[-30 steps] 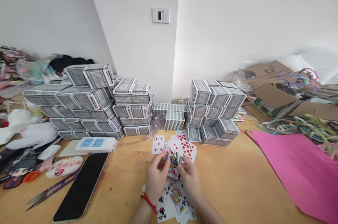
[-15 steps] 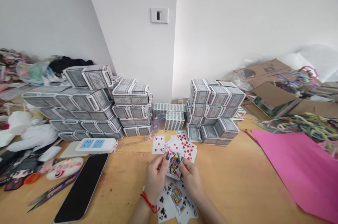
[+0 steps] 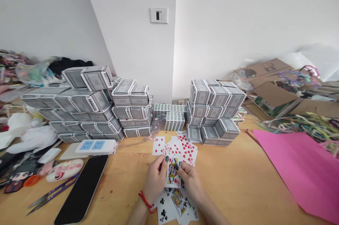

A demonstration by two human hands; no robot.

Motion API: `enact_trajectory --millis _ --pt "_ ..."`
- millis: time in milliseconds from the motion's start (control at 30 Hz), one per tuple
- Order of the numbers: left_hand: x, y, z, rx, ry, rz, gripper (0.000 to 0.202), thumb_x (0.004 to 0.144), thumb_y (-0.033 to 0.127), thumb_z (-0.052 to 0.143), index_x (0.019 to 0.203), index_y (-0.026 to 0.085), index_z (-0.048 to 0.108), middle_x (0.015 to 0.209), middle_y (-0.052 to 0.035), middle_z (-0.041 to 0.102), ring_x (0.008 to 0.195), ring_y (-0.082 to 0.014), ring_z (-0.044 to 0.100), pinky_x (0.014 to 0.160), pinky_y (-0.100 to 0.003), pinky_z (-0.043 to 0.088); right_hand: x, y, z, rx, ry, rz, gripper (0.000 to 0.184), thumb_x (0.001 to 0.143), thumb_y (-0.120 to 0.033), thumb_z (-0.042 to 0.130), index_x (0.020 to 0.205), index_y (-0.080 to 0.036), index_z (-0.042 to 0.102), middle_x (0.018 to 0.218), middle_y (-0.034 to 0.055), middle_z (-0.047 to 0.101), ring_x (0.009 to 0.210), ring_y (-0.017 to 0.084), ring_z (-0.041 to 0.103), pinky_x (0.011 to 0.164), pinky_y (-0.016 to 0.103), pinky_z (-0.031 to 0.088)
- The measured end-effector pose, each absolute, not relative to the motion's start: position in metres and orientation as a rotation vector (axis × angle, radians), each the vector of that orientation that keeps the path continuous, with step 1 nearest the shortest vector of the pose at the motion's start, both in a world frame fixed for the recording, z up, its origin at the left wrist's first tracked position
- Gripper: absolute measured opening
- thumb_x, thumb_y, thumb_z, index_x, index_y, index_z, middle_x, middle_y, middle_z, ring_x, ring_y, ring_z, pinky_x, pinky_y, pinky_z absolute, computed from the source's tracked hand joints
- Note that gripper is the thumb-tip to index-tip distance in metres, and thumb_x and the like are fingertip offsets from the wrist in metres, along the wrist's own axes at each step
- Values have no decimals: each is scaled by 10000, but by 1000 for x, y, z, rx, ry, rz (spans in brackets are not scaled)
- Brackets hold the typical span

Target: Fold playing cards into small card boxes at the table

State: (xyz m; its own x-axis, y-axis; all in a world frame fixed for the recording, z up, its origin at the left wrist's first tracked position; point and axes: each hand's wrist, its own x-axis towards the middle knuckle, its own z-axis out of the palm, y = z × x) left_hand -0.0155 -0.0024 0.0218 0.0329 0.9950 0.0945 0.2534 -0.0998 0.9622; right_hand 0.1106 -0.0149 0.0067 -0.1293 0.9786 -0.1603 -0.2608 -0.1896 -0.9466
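Between my two hands is a playing card, a queen of hearts [image 3: 172, 175], face up and tilted. My left hand [image 3: 155, 175] pinches its left edge with the thumb on top. At the right edge, my right hand [image 3: 190, 179] grips it between thumb and fingers. Whether other cards lie behind it is hidden. Below, a loose pile of black-suit cards, with a four of clubs [image 3: 164, 211] at its side, lies face up on the table. Beyond my hands are spread red cards, among them a five of diamonds [image 3: 159, 145] and hearts [image 3: 188, 150].
Stacked grey blocks of cards stand at left [image 3: 90, 101] and right [image 3: 215, 112], with green-edged card stacks [image 3: 175, 121] between. A black phone [image 3: 83, 189], thread snips [image 3: 51, 195] and a power strip [image 3: 96, 146] lie left. Pink paper [image 3: 296, 168] and an open cardboard box [image 3: 278, 99] are right.
Both hands have shifted slightly toward me with the queen of hearts, which now stands more upright in view. My right thumb has slid down and inward across the card.
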Motion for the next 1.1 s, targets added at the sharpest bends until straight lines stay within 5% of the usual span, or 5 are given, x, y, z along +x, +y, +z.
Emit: enact_trajectory --millis 200,533,733,900,1100 --pt "-9 -5 20 1477 1393 1124 273 805 407 399 686 187 507 590 12 504 549 -131 448 523 -208 344 109 -14 2 -1108 -899 1454 364 661 -503 591 593 -177 445 538 -44 414 478 91 346 465 203 298" --pt "-11 -4 17 1534 1455 1064 361 780 428 419 503 200 389 451 32 394 446 -111 344 448 -221 229 111 -13 8 -1162 -920 1347 360 665 -484 596 563 -180 433 518 -50 407 475 93 358 458 204 305" --pt "-9 -6 17 1514 1382 1038 328 774 439 427 545 205 398 480 29 409 458 -117 356 453 -220 242 108 -14 19 -1124 -740 1387 388 637 -463 610 913 -207 517 584 -22 538 485 140 487 468 238 377" --pt "-9 -7 18 1481 1322 1032 330 765 407 463 519 191 424 475 33 397 459 -110 359 440 -209 269 110 -12 17 -1233 -695 1289 377 614 -447 621 893 -201 562 780 27 611 672 190 555 576 265 435" --pt "-7 -4 24 1172 1185 1183 265 735 384 523 890 173 565 743 -22 594 670 -161 539 598 -236 422 112 -12 17 -1188 -806 1338 292 672 -435 588 839 -197 571 747 16 592 664 180 538 590 267 434"
